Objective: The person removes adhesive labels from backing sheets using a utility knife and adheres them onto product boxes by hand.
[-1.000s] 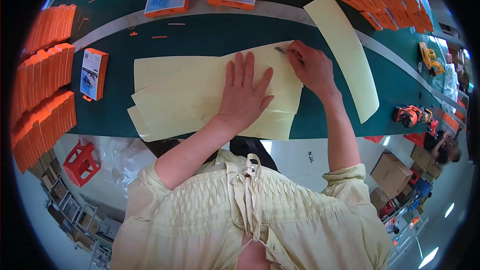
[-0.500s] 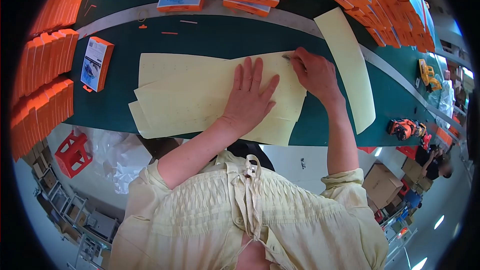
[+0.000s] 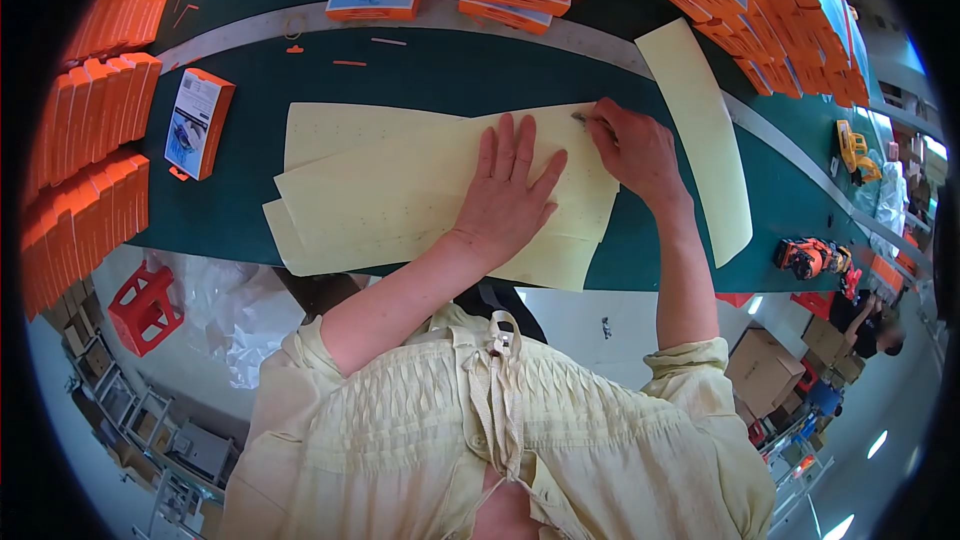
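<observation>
Several pale yellow paper sheets (image 3: pixel 370 190) overlap on the green tabletop, marked with rows of tiny dots. My left hand (image 3: pixel 508 180) lies flat on them with its fingers spread, pressing on the paper. At the sheets' upper right corner, my right hand (image 3: pixel 636 148) is closed in a pinch. A small dark grey piece (image 3: pixel 579 117) shows at its fingertips, too small to name. Another yellow sheet (image 3: pixel 705 135) lies apart, to the right of my right hand.
Orange boxes (image 3: pixel 95 110) are stacked at the left, and more orange boxes (image 3: pixel 770 10) at the upper right. One single box (image 3: pixel 197 125) stands left of the sheets. Toy vehicles (image 3: pixel 812 256) sit at the right edge. A red stool (image 3: pixel 147 308) is below; another person (image 3: pixel 868 325) is far right.
The whole view has shifted slightly, with sheets and boxes appearing a little further right. Both hands keep nearly the same pose on the paper.
</observation>
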A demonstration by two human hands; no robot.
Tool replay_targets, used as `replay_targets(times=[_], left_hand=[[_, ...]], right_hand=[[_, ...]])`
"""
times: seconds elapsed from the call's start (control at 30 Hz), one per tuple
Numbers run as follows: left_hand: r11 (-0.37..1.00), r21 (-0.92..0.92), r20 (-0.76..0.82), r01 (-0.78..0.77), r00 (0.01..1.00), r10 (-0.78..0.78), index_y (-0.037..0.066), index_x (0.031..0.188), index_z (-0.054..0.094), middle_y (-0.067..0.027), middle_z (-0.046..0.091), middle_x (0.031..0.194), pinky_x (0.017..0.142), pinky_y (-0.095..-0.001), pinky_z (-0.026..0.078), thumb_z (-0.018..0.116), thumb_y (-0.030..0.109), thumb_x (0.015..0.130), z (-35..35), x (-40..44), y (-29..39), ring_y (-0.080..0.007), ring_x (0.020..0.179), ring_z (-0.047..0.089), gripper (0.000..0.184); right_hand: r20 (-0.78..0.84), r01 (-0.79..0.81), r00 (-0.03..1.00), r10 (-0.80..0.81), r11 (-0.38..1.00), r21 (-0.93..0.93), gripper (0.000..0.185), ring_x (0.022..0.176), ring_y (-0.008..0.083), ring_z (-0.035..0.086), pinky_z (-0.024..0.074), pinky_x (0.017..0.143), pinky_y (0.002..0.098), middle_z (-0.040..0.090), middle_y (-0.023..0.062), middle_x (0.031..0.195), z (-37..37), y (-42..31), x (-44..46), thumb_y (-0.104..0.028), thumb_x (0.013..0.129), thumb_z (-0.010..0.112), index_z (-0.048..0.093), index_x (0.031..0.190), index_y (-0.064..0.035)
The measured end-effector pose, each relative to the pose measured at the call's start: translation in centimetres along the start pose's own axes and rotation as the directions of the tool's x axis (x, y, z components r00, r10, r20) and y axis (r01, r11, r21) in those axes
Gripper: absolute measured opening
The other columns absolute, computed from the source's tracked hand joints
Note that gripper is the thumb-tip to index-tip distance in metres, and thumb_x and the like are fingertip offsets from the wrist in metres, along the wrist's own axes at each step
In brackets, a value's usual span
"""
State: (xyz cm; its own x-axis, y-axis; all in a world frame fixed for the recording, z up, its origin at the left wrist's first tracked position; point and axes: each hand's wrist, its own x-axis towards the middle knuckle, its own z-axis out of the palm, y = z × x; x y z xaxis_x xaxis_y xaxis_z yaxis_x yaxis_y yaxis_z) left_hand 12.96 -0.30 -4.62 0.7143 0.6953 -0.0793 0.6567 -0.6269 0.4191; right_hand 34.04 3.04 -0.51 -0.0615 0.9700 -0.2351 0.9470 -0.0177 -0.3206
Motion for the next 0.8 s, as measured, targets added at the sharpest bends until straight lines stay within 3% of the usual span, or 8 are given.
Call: replay_targets(times=[0.2,0.3,0.4,0.6,0.7,0.8], left_hand=[[1.0,0.008,0.012,-0.004,1.0,0.004,0.016,0.148,0.037,-0.0306,0.012,0.156,0.116,-0.0599,0.01,0.061,0.038,0.092,-0.3,0.1,0.0,-0.052,0.145,0.007,0.065],[1.0,0.017,0.017,-0.006,1.0,0.006,0.016,0.148,0.037,-0.0309,0.012,0.156,0.116,-0.06,0.01,0.061,0.038,0.092,-0.3,0.0,0.0,-0.0522,0.144,0.007,0.065],[1.0,0.028,0.015,-0.012,1.0,0.012,0.015,0.147,0.038,-0.0314,0.013,0.156,0.116,-0.0601,0.011,0.061,0.039,0.091,-0.4,0.0,0.1,-0.0525,0.144,0.008,0.065],[1.0,0.015,-0.011,-0.018,1.0,0.018,0.012,0.145,0.041,-0.0324,0.015,0.154,0.115,-0.0612,0.012,0.062,0.039,0.09,-0.1,0.1,0.1,-0.0537,0.143,0.009,0.065],[1.0,-0.01,-0.04,-0.022,0.999,0.022,0.009,0.144,0.043,-0.032,0.019,0.152,0.114,-0.0618,0.014,0.065,0.037,0.087,0.4,0.1,0.0,-0.0537,0.143,0.01,0.066],[0.994,-0.103,-0.065,-0.035,0.997,0.028,0.005,0.138,0.047,-0.0289,0.026,0.148,0.113,-0.0602,0.02,0.068,0.032,0.083,0.5,0.2,-0.1,-0.0521,0.14,0.016,0.065]], right_hand=[[-0.015,-0.031,0.999,0.031,1.0,0.005,0.014,0.07,0.0292,0.067,0.0518,0.063,0.0386,0.069,0.0106,0.077,0.2,-0.2,-0.1,-0.022,0.093,0.06,0.061,0.094,-0.0083],[0.004,-0.069,0.998,0.069,0.997,-0.038,0.023,0.07,0.0276,0.068,0.0519,0.061,0.038,0.069,0.009,0.073,0.2,-0.5,0.1,-0.032,0.094,0.061,0.063,0.093,-0.0097],[-0.011,-0.171,0.985,0.174,0.954,-0.247,0.032,0.069,0.0263,0.069,0.0517,0.058,0.0373,0.068,0.0073,0.069,0.3,-2.1,0.5,-0.043,0.093,0.059,0.065,0.091,-0.0114],[-0.025,-0.152,0.988,0.152,0.938,-0.312,0.039,0.066,0.0263,0.069,0.0528,0.059,0.0381,0.069,0.006,0.068,0.1,-3.3,0.7,-0.046,0.095,0.054,0.071,0.085,-0.0125],[0.112,-0.115,0.988,0.104,0.988,0.099,0.038,0.063,0.0207,0.068,0.0513,0.059,0.0339,0.064,0.005,0.063,-1.7,-5.9,0.6,-0.041,0.094,0.058,0.068,0.078,-0.0084],[0.157,-0.109,0.988,0.005,0.745,0.658,0.036,0.06,0.0101,0.058,0.0464,0.058,0.0276,0.056,0.0008,0.059,-3.0,-9.4,1.2,-0.034,0.093,0.064,0.062,0.073,-0.0048]])
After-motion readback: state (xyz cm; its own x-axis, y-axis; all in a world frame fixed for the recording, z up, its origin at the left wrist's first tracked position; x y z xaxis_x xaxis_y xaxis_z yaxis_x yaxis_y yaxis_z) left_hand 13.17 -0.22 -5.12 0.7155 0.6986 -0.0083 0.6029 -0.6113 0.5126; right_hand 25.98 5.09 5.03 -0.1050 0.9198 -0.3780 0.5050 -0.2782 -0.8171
